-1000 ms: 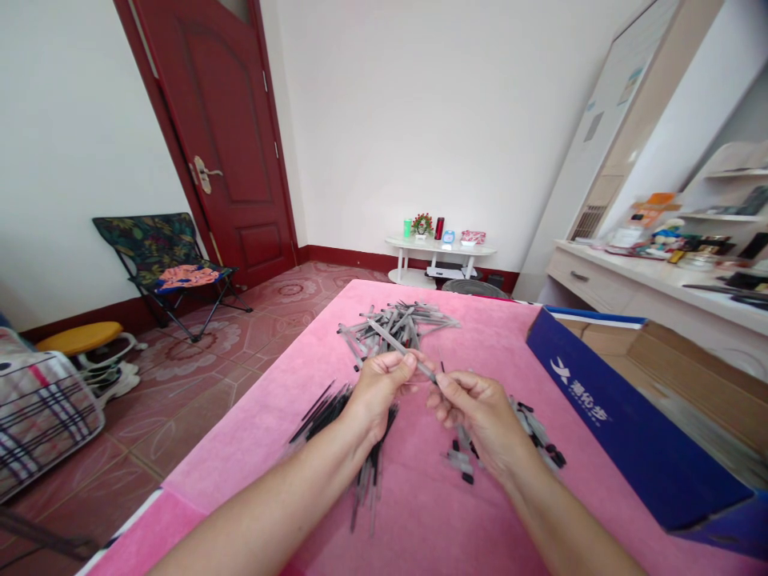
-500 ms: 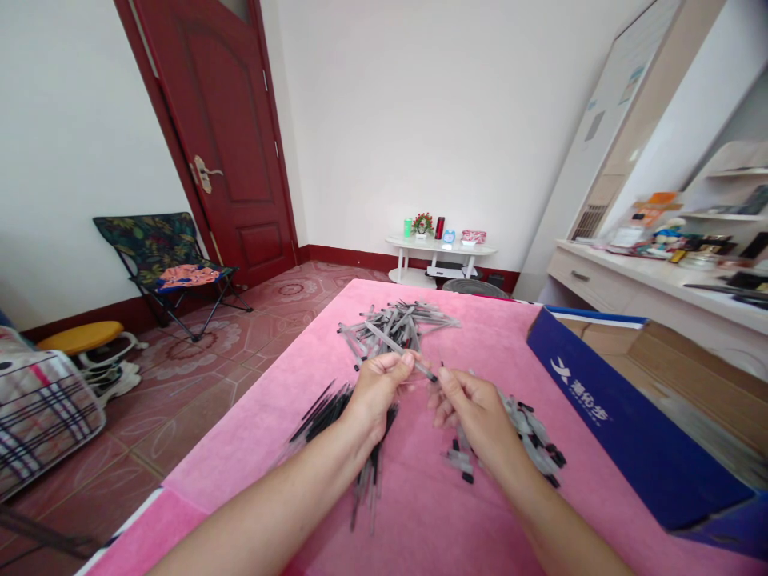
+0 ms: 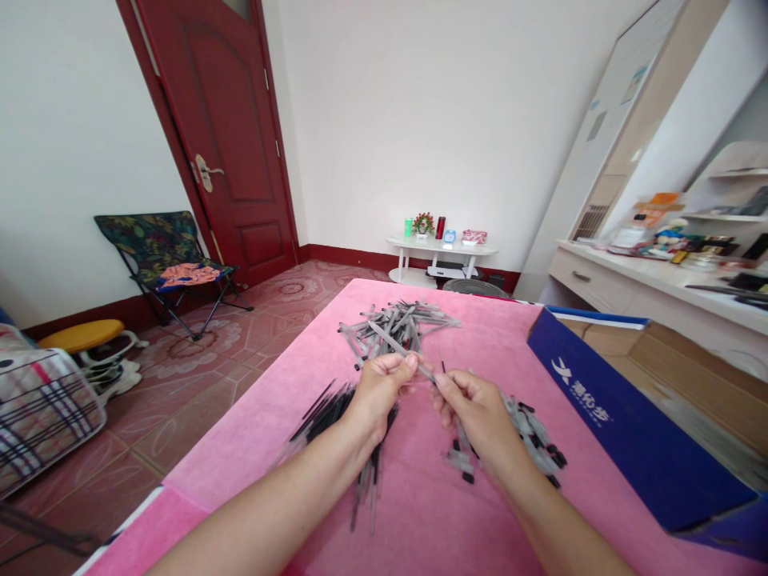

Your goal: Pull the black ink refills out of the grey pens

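Note:
My left hand (image 3: 384,384) is closed, its thumb and fingers pinching the barrel of a translucent grey pen (image 3: 387,338) that slants down to the right. At the pen's lower right end, my right hand (image 3: 465,400) is closed on the tip, partly hiding it. Just beyond the hands lies a heap of similar pen barrels (image 3: 408,316). Thin black pen refills (image 3: 324,412) are spread beneath and beside my left forearm. Clear pen caps with black ends (image 3: 534,436) lie right of my right hand, and a smaller group of caps (image 3: 461,460) sits beneath it.
A pink cloth (image 3: 258,456) covers the table. An open blue cardboard box (image 3: 618,424) stands along its right side. Behind the table is a low white stand (image 3: 408,242); a folding chair (image 3: 162,248) is at left, and a cluttered counter (image 3: 672,268) at right.
My right hand has moved slightly up and left, its thumb and fingers now over the pen's lower end. My left hand keeps its hold almost unmoved.

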`<state>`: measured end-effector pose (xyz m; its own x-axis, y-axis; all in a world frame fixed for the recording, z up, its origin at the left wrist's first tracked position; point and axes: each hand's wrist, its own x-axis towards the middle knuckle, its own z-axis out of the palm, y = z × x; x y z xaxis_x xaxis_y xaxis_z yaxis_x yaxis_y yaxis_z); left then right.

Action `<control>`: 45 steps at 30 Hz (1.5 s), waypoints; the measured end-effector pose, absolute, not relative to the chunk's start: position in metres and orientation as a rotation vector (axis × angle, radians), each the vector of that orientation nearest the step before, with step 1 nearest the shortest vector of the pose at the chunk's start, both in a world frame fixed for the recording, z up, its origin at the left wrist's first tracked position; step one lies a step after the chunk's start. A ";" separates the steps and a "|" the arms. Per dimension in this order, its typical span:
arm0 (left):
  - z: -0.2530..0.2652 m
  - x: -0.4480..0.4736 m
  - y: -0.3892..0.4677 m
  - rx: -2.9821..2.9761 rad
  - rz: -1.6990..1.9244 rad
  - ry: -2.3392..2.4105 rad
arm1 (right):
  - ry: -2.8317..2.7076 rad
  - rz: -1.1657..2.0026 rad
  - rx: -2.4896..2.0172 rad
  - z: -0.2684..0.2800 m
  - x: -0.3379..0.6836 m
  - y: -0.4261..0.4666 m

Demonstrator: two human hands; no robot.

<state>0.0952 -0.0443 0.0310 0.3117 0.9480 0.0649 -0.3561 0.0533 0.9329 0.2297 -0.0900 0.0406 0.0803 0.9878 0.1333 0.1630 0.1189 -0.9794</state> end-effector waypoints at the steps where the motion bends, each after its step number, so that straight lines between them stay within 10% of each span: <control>1: 0.031 0.095 -0.044 1.083 1.126 0.711 | -1.320 0.928 -1.268 0.041 0.230 -0.090; 32: 0.033 0.097 -0.047 1.126 1.123 0.791 | -1.194 1.213 -1.243 0.034 0.227 -0.089; 45: 0.024 0.099 -0.043 1.001 1.117 0.825 | -1.447 0.532 -1.444 0.029 0.239 -0.086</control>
<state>0.0985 -0.0425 0.0241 0.2496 0.9674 -0.0419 -0.3247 0.1244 0.9376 0.2386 -0.0864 0.0290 0.1924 0.9254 0.3264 0.4941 0.1961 -0.8470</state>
